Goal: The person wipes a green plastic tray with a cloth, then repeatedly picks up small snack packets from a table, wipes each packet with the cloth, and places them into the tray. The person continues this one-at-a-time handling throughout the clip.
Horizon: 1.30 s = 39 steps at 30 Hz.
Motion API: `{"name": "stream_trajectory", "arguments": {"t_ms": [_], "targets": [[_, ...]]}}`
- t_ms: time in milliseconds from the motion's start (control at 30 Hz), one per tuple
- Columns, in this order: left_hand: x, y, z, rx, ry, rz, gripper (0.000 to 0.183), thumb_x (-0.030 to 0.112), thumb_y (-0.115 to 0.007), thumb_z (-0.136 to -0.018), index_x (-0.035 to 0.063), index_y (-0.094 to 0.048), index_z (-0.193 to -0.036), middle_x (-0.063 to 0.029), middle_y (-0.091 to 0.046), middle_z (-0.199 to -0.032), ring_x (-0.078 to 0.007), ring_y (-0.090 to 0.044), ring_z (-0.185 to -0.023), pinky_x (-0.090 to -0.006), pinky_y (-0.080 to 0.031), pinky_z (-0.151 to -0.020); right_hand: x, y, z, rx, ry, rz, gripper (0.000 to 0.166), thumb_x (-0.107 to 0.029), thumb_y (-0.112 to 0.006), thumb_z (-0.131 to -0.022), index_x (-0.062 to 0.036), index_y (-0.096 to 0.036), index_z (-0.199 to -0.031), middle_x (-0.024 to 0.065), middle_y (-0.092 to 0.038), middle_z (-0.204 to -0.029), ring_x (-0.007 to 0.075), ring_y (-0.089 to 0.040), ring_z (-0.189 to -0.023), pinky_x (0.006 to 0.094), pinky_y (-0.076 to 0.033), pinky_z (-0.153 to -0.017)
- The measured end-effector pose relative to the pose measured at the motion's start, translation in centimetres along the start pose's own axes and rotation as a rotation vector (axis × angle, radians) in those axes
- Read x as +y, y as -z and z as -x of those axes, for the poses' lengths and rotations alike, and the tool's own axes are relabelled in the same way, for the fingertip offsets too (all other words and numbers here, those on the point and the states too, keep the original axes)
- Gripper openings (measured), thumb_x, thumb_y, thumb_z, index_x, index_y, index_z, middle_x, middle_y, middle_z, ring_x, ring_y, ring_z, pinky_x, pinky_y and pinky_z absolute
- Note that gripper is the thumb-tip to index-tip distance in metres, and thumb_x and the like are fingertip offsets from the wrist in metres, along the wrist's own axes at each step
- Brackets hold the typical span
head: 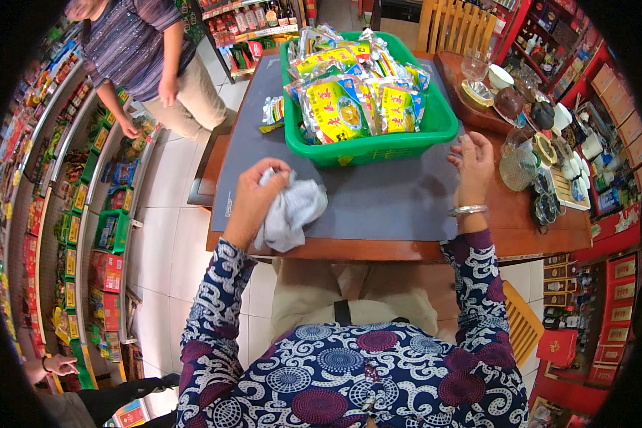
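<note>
My left hand (259, 192) grips a crumpled pale cloth (295, 213) above the left front of a grey table mat (374, 211). Off to the right, my right hand (472, 163) holds nothing, its fingers curled and somewhat apart, near the right front corner of a green plastic basket (353, 159). Foil-lined yellow food packets (334, 109) fill that basket in a heap. One more packet (272, 113) lies on the mat against the basket's left side.
A wooden tea tray (460, 115) with bowls and teapots stands at the right, beside glassware (516, 168) and a small slatted tray of cups (570, 187). Stocked shop shelves (85, 203) line the left. One person (139, 64) stands there; another person's hand (61, 365) shows lower left.
</note>
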State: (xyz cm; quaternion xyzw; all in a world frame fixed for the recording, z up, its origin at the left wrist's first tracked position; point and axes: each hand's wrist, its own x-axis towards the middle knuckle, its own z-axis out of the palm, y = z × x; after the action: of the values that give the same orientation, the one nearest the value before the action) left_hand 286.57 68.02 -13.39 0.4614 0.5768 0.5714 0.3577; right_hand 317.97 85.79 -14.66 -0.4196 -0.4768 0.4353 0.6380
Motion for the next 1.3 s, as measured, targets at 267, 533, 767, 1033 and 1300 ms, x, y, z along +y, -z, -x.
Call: {"name": "stream_trajectory", "arguments": {"t_ms": [267, 533, 767, 1033, 1300], "targets": [[1.7, -5.8, 1.9, 0.231, -0.601, -0.451, 0.013, 0.003, -0.065, -0.077, 0.0015, -0.062, -0.089, -0.0123, -0.062, -0.081, -0.0232, -0.062, -0.074, -0.0291, -0.048, -0.068, -0.5, -2.3, -4.3, -0.219, -0.2, -0.016, 0.059, -0.028, -0.068, -0.084, 0.003, -0.043, -0.128, 0.0095, -0.059, -0.111, 0.0134, -0.057, -0.091, 0.0239, -0.046, -0.07], [-0.1, -2.7, 0.9, 0.291, -0.068, -0.082, 0.021, 0.015, -0.064, -0.085, 0.0011, -0.058, -0.1, -0.0002, -0.059, -0.079, -0.0071, -0.052, -0.073, -0.0222, -0.044, -0.065, 0.5, -3.5, -2.5, -0.213, -0.305, -0.311, 0.034, -0.002, -0.061, -0.073, -0.0035, -0.057, -0.107, 0.0035, -0.06, -0.092, 0.0151, -0.057, -0.081, 0.0278, -0.045, -0.075], [1.1, -4.3, -3.7, 0.087, 0.029, 0.086, 0.043, 0.032, -0.059, -0.09, -0.0037, -0.054, -0.112, -0.0085, -0.062, -0.1, -0.0121, -0.056, -0.09, -0.0257, -0.046, -0.08, 0.4, -4.5, -3.4, -0.226, -0.288, -0.317, 0.039, 0.005, -0.053, -0.068, 0.0017, -0.056, -0.107, 0.0063, -0.06, -0.092, 0.0169, -0.056, -0.082, 0.0272, -0.045, -0.076], [1.7, -7.5, -0.3, 0.082, 0.373, 0.77, 0.033, 0.016, -0.057, -0.087, -0.0014, -0.05, -0.113, -0.0092, -0.062, -0.096, -0.015, -0.063, -0.083, -0.0277, -0.052, -0.073, -6.7, -3.5, -4.8, -0.324, -0.105, -0.082, 0.052, 0.002, -0.054, -0.068, 0.006, -0.052, -0.12, 0.0062, -0.061, -0.092, 0.0133, -0.058, -0.077, 0.0242, -0.049, -0.071], [-0.9, -9.8, 2.7, -0.332, 0.514, 0.944, 0.036, 0.022, -0.058, -0.092, 0.0103, -0.048, -0.125, -0.0023, -0.056, -0.099, -0.0105, -0.058, -0.082, -0.0259, -0.051, -0.071, -16.1, -4.3, -2.1, -0.268, 0.171, 0.258, 0.056, -0.007, -0.054, -0.066, 0.0062, -0.052, -0.12, 0.0085, -0.061, -0.1, 0.015, -0.057, -0.086, 0.0229, -0.045, -0.077]]}}
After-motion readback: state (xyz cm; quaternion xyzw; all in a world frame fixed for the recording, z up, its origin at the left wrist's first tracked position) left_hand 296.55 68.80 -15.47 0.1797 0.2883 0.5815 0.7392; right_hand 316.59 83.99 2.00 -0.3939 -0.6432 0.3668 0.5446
